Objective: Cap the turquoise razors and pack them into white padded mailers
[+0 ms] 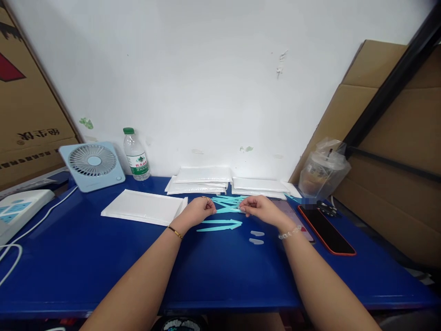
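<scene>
Between my two hands spans one slim turquoise eyebrow razor (227, 209). My left hand (200, 210) is closed in a pinch on its left end. At the other end the fingers of my right hand (258, 209) pinch the head, where something pale and translucent, like a cap, shows. Behind it lies a loose pile of turquoise razors (229, 200), partly hidden by the hands. Nearer to me, two more razors (220, 227) lie side by side, heads to the right. Two small translucent caps (257, 241) rest on the blue table (227, 276) below my right hand.
A white padded envelope (141, 207) lies left of my left hand. Stacked envelopes (200, 177) stand against the wall. A fan (93, 163), water bottle (137, 156) and white cable (44, 216) are left; a phone (327, 230) and bagged drink cup (320, 172) are right.
</scene>
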The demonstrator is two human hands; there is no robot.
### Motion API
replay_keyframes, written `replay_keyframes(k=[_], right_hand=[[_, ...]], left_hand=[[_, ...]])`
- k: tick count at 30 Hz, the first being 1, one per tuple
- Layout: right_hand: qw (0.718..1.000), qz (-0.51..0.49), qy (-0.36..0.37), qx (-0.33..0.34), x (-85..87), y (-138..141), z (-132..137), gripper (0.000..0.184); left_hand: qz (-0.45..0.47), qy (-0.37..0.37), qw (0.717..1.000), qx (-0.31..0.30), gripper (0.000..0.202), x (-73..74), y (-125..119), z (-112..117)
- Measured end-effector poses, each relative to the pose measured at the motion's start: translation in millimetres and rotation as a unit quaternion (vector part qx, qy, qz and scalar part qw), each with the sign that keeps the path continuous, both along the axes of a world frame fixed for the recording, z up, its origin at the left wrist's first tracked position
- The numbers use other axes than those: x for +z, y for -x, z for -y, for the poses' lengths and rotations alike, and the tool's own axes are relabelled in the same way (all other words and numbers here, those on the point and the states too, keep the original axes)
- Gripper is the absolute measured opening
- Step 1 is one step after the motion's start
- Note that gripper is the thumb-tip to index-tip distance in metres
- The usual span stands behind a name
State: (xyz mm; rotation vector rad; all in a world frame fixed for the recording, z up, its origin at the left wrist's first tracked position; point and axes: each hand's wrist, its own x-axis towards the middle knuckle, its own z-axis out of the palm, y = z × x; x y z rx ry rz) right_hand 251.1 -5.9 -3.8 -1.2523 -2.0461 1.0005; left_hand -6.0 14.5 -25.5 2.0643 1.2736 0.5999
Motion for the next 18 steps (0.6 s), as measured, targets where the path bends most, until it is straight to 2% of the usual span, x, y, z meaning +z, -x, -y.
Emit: replay_keyframes(k=[6, 12, 16, 18], right_hand=[[1.000, 0.000, 0.009, 0.011, -3.0, 3.2, 0.6, 0.032], [0.999, 0.039, -0.024, 0.021, -11.3, 9.7, -1.6, 0.031], [0.982, 0.107, -0.153, -0.034, -16.5, 6.7, -8.5, 0.032], [0.966, 0.145, -0.206, -0.052, -21.7, 4.5, -13.7, 0.046]], left_hand=[[0.019, -0.001, 1.000, -0.011, 0.024, -0.5, -2.7, 2.6], [-0.013, -0.051, 0.999, 0.000, 0.024, -1.4, -11.8, 7.5], [-0.021, -0.123, 0.991, 0.056, 0.031, -3.8, -11.1, 4.8], [-0.026, -0.141, 0.987, 0.068, 0.035, -4.1, -9.1, 3.3]])
